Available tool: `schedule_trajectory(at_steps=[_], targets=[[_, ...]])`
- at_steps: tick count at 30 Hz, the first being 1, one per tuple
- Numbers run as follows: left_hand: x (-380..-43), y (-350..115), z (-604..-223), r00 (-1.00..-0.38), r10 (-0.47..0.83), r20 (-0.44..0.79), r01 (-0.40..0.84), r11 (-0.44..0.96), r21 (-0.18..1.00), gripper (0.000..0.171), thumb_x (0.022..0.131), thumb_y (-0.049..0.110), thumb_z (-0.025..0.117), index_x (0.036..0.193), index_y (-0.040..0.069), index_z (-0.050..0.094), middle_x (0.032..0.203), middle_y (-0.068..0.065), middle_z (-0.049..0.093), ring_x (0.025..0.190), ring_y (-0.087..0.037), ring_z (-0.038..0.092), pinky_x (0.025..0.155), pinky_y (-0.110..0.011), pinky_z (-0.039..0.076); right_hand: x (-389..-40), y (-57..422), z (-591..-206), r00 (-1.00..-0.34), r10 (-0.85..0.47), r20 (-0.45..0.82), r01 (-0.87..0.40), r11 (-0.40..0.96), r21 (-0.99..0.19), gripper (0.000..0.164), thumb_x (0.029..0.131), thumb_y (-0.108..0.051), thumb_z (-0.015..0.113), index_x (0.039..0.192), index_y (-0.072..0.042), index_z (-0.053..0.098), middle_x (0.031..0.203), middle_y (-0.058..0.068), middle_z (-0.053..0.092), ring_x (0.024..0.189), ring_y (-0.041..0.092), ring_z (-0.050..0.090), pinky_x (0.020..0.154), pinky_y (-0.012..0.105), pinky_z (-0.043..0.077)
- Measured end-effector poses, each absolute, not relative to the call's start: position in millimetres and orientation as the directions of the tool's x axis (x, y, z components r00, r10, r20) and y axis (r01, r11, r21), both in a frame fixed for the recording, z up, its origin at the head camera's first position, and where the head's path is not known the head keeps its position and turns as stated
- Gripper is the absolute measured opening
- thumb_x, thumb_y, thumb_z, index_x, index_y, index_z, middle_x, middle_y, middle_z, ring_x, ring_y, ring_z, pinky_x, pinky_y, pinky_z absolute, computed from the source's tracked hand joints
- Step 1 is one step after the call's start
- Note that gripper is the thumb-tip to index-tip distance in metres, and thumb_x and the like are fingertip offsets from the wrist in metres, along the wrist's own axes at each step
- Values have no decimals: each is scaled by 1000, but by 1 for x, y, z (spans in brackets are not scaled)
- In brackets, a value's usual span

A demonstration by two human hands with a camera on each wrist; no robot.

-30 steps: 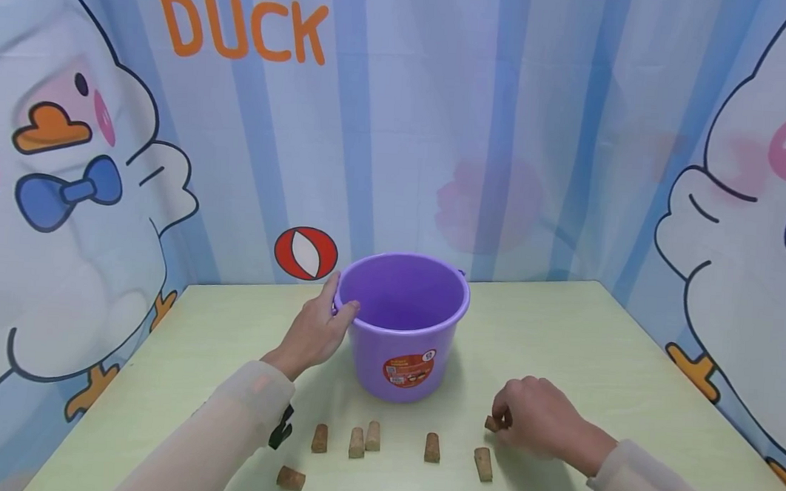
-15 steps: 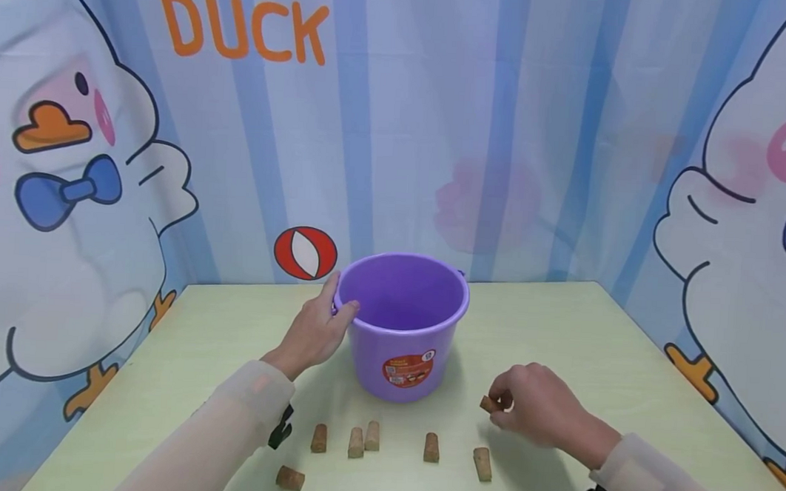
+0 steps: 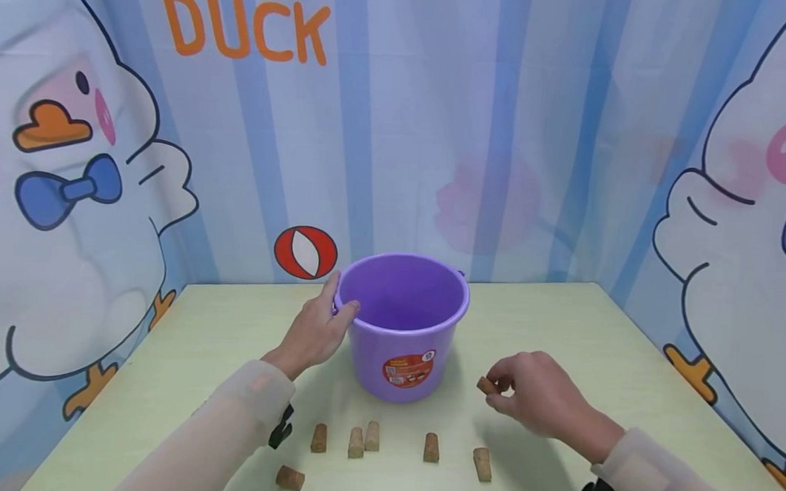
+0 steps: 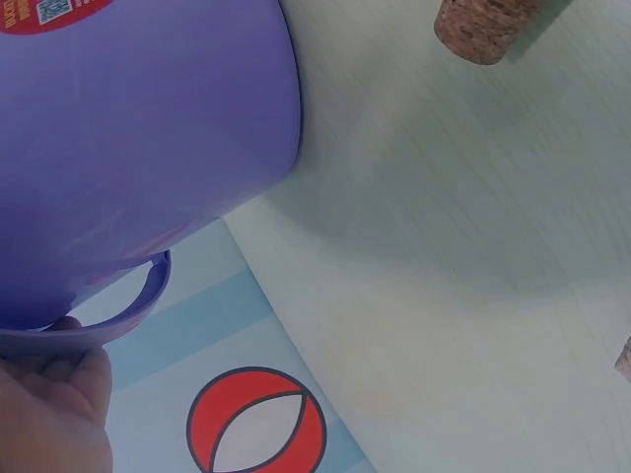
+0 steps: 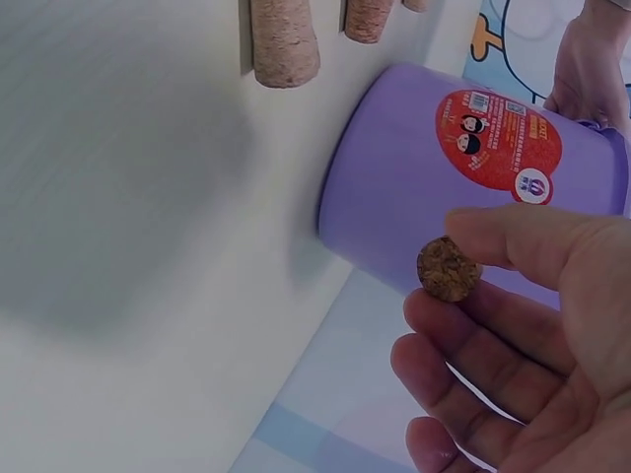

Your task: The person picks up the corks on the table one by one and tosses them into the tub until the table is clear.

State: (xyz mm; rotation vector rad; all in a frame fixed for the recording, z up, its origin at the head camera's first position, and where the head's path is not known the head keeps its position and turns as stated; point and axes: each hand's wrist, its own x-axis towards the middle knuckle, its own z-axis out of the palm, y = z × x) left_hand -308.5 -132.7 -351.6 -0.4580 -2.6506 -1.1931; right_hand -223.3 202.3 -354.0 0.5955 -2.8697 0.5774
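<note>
A purple bucket with a red label stands upright on the pale table. My left hand grips its rim at the left side, thumb over the edge; the left wrist view shows the fingers around the rim and handle. To the right of the bucket, my right hand pinches a cork above the table. In the right wrist view the round end of that cork shows between thumb and fingertips, the other fingers loosely bent. The far inside of the bucket is visible; its bottom is hidden.
Several loose corks lie in front of the bucket, among them a cork near the middle, a cork to the right and a cork at the near left. A printed duck curtain stands behind the table.
My right hand has lifted the pinched cork and carried it away from me and slightly left, toward the bucket. The left hand and bucket have stayed in place.
</note>
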Motion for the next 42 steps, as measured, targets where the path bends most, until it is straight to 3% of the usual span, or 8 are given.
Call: schedule_trajectory(at_steps=[16, 26, 42], targets=[[-308, -133, -351, -934, 199, 297, 355, 622, 699, 77, 105, 39, 44, 165, 7, 7, 159, -18, 42, 143, -34, 45, 114, -54, 39, -224, 203, -341, -888, -342, 309, -439, 829, -345, 8, 86, -15, 81, 87, -22, 79, 80, -15, 69, 76, 8, 63, 69, 34, 53], [-308, -133, -350, -936, 197, 290, 348, 618, 705, 77, 105, 39, 44, 165, 7, 7, 159, -17, 42, 143, -34, 45, 114, -54, 39, -225, 203, -332, -871, -334, 359, -459, 814, -357, 8, 87, -16, 80, 91, -22, 79, 83, -14, 72, 81, 14, 69, 76, 41, 57], [-307, -133, -350, -930, 204, 305, 364, 613, 701, 76, 106, 38, 45, 165, 7, 9, 156, -18, 46, 140, -34, 49, 113, -54, 41, -225, 201, -320, -853, -315, 416, -470, 812, -347, 9, 87, -16, 80, 96, -17, 81, 86, -10, 73, 81, 13, 65, 75, 38, 55]])
